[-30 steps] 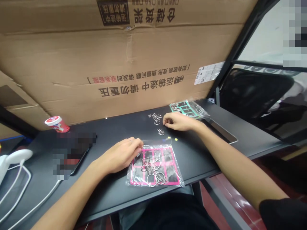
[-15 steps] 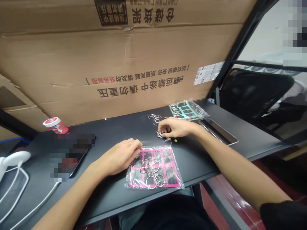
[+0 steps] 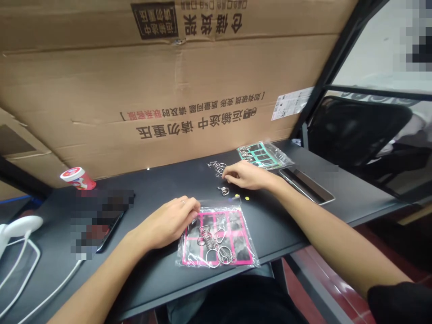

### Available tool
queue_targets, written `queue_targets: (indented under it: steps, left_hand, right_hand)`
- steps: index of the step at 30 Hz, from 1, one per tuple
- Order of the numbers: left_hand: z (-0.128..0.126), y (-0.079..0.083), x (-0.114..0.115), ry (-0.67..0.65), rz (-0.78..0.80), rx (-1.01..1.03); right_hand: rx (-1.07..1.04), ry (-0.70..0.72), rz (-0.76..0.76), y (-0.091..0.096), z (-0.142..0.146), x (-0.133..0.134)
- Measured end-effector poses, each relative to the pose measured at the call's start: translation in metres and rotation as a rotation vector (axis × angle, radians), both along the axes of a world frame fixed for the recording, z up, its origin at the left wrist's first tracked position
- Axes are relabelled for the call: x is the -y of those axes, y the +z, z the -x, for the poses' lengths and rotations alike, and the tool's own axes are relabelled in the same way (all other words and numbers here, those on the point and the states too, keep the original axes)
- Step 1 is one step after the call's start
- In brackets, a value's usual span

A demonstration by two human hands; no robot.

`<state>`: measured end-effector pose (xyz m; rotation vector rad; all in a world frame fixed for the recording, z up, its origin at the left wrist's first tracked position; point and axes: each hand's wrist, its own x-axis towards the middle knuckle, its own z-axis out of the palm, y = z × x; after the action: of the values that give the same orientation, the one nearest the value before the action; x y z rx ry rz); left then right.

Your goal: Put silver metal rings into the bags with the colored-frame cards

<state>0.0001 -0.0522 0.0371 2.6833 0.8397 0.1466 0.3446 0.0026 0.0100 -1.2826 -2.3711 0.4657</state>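
My left hand (image 3: 173,219), fingers curled, rests on the upper left edge of a clear plastic bag (image 3: 248,234). Its fingertips press on the bag's corner. Inside lie a pink-lined grid card (image 3: 232,239) and several bent-wire metal pieces and rings (image 3: 216,245). Beyond the bag, my right hand (image 3: 245,174) has its fingertips close together at the right end of a row of loose wire pieces (image 3: 216,168). I cannot make out whether a wire is between them. A small cluster of metal wire pieces (image 3: 223,191) lies on the desk just below that hand.
Behind my right hand is a green-lined bag (image 3: 265,155) of wire pieces. A dark flat device (image 3: 308,185) lies to its right. Yellow dots (image 3: 247,198) sit near the pink bag. At left are a red-and-white tub (image 3: 78,178), a phone (image 3: 113,220) and white cable (image 3: 50,297). Cardboard (image 3: 101,81) stands behind.
My right hand has let go of the small metal cluster, leaving it on the desk, and has moved slightly away from me to the loose wire pieces. My left hand stays put.
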Motion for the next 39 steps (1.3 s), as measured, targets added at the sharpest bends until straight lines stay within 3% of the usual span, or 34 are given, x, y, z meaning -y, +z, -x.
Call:
queue_targets:
  steps: [6,9,17,24,27,39]
  left_hand:
    - [0.0,0.001,0.0,0.005,0.013,-0.002]
    - [-0.001,0.001,0.0,0.009,0.017,-0.005]
    - [-0.001,0.001,0.0,0.014,0.017,-0.006]
    - [0.0,0.0,0.0,0.017,0.022,-0.01]
    - [0.0,0.0,0.0,0.025,0.027,-0.016]
    - [0.001,0.001,0.001,0.023,0.028,-0.037]
  right_hand:
    - [-0.061,0.231,0.107,0.003,0.002,0.006]
    - [-0.054,0.281,0.127,0.001,0.004,0.005]
    - [-0.41,0.169,0.034,0.009,0.003,0.009]
    - [-0.278,0.068,-0.036,0.007,-0.002,0.004]
    - [-0.335,0.071,-0.113,0.01,0.0,0.004]
    - [-0.711,-0.004,0.087,0.019,-0.003,0.004]
